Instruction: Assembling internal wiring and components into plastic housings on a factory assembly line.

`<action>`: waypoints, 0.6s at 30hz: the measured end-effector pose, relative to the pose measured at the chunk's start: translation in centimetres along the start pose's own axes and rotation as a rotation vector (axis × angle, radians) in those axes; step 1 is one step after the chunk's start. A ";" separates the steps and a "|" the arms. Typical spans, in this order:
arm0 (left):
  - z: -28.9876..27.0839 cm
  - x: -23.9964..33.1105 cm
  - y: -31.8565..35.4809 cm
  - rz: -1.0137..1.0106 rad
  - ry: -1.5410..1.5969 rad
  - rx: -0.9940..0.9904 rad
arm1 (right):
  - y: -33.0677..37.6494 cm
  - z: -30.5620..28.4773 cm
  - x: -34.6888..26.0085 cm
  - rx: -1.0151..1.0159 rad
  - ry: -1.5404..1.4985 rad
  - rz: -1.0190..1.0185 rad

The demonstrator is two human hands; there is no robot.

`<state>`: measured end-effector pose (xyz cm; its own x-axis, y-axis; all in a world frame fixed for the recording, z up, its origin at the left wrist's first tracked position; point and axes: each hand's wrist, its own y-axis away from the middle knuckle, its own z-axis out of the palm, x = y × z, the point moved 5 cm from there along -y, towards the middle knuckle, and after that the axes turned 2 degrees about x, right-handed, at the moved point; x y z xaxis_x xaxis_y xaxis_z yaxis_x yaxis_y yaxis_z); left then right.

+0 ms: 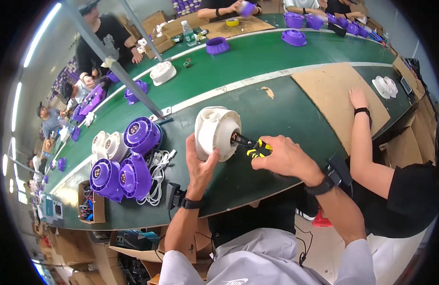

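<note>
White, smooth-walled plastic, the rounded housing point(211, 130) was clamped in the left hand point(200, 170) over the dark-green counter point(286, 121), while the right hand point(290, 159) was wrapped around black pliers point(247, 142) with yellow-trimmed grips, their nose at the housing's round opening. Leftward lay ribbed purple housings point(104, 176) and looped white cable point(158, 176).

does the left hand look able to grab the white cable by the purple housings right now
Probably not right now: the left hand steadies the white housing. Otherwise the way looks free, since the white cable lies mostly uncovered on the table nearby.
</note>
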<state>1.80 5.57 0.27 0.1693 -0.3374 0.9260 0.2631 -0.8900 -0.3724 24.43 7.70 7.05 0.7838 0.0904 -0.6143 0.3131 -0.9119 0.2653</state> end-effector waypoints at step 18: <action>0.7 0.4 0.4 0.088 -0.159 0.023 | -0.6 2.0 2.6 0.066 -0.003 -0.055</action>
<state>2.62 5.33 0.41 0.3399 -0.3598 0.8689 0.2620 -0.8511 -0.4549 25.21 7.71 3.75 0.7648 0.1394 -0.6290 0.3191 -0.9301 0.1819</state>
